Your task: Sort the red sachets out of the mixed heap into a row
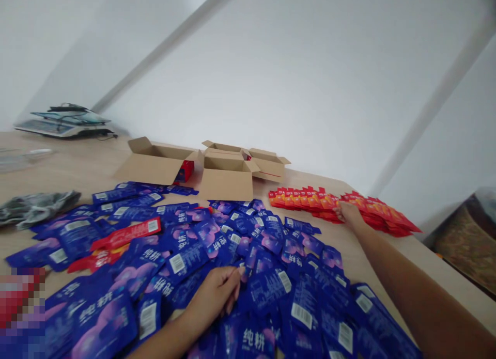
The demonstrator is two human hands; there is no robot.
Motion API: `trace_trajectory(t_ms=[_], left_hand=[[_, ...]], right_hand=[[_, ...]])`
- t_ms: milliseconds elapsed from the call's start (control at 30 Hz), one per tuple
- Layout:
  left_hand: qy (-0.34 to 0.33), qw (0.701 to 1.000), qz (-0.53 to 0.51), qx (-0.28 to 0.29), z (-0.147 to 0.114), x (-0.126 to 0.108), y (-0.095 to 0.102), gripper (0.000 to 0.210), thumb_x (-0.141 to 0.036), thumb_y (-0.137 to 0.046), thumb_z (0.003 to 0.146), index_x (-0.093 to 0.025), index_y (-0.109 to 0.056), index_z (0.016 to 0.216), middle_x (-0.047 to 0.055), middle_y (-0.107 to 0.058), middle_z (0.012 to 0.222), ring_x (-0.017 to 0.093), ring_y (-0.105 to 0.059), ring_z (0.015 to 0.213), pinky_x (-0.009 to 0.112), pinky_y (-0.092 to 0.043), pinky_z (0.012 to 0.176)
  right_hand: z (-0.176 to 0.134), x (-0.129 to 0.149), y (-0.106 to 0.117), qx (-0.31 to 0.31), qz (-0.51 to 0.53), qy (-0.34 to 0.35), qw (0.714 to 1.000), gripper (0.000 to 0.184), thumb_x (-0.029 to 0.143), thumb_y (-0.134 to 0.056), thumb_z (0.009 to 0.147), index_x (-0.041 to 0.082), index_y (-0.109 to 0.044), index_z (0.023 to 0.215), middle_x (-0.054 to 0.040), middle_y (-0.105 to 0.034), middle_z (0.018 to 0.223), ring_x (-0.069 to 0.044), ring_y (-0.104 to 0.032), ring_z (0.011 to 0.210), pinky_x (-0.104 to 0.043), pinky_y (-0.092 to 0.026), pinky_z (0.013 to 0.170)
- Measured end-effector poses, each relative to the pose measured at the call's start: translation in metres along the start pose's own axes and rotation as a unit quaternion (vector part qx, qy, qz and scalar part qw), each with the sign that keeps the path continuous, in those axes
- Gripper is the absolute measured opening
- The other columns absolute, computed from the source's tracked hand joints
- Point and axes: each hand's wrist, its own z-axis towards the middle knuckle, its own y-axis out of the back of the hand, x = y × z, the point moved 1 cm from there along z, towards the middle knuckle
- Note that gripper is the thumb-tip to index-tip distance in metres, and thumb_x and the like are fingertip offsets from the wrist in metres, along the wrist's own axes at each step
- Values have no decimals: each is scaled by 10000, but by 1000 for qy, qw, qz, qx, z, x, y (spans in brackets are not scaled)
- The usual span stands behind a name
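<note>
Blue pouches (267, 289) with purple pictures and white barcode labels lie in a wide loose pile over the front of the table. My left hand (219, 292) rests low over the middle of this pile, thumb and forefinger pinched at a blue pouch's edge; its other fingers curl underneath, partly hidden. Farther off to the right, my right arm is stretched out to a row of overlapping red pouches (304, 199). There my right hand (349, 214) has its fingers closed at a red pouch, between this row and a second group of red pouches (382, 212).
Open cardboard boxes (227, 183) stand along the back; another box (149, 168) is left of them, with red-and-blue packs beside it. Two red pouches (127, 235) lie among the blue ones. Grey gloves or cloth (39, 206) and flat scale-like devices (65, 124) are at the left.
</note>
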Motion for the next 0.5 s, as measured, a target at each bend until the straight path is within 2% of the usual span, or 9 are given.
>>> trace_trajectory(t_ms=[133, 200, 267, 333, 400, 433, 500], left_hand=[[-35, 999, -11, -7, -4, -6, 0, 535, -625, -385, 818, -188, -472, 522, -49, -431, 335, 77, -347, 283, 187, -258, 331], [-51, 998, -22, -27, -3, -13, 2, 513, -609, -379, 823, -192, -469, 538, -56, -415, 332, 83, -354, 283, 191, -270, 328], [-77, 996, -13, -52, -1, -23, 9, 471, -581, -358, 836, -191, -493, 609, -51, -459, 379, 102, -415, 320, 199, -322, 344], [-108, 989, 52, -87, 6, -35, 23, 439, -530, -303, 869, -182, -533, 731, -8, -589, 536, 136, -553, 463, 218, -418, 417], [-126, 966, 179, -141, 16, -46, 47, 451, -464, -229, 907, -168, -562, 833, 54, -678, 778, 165, -644, 710, 243, -491, 571], [-120, 938, 274, -172, 22, -50, 62, 469, -432, -190, 923, -169, -575, 869, 67, -688, 867, 168, -648, 801, 253, -499, 657], [-103, 917, 329, -200, 34, -55, 93, 426, -393, -245, 923, -145, -591, 906, 120, -678, 984, 210, -620, 957, 306, -468, 812]], right_hand=[[-70, 6, -41, 100, 21, -13, 995, 100, 247, -556, 757, 160, -567, 708, -12, -563, 548, -78, -429, 386, -187, -316, 373], [-119, 12, -67, 185, 18, 8, 983, 156, 274, -554, 759, 155, -621, 834, -8, -585, 596, -92, -480, 437, -188, -343, 396], [-172, 19, -90, 295, -22, 69, 953, 233, 312, -502, 804, 161, -627, 930, -15, -609, 641, -118, -530, 498, -209, -388, 432], [-221, 24, -108, 360, -82, 166, 914, 261, 329, -457, 846, 180, -627, 977, -36, -649, 741, -156, -597, 634, -259, -466, 547], [-261, 27, -119, 367, -133, 277, 878, 261, 313, -453, 865, 202, -625, 1027, -61, -666, 927, -193, -614, 857, -333, -490, 758], [-275, 26, -122, 355, -153, 322, 864, 268, 297, -454, 871, 205, -618, 1062, -71, -651, 1021, -207, -591, 961, -363, -462, 854], [-295, 23, -127, 324, -185, 378, 847, 296, 270, -452, 883, 194, -594, 1130, -90, -610, 1141, -222, -532, 1090, -399, -395, 967]])
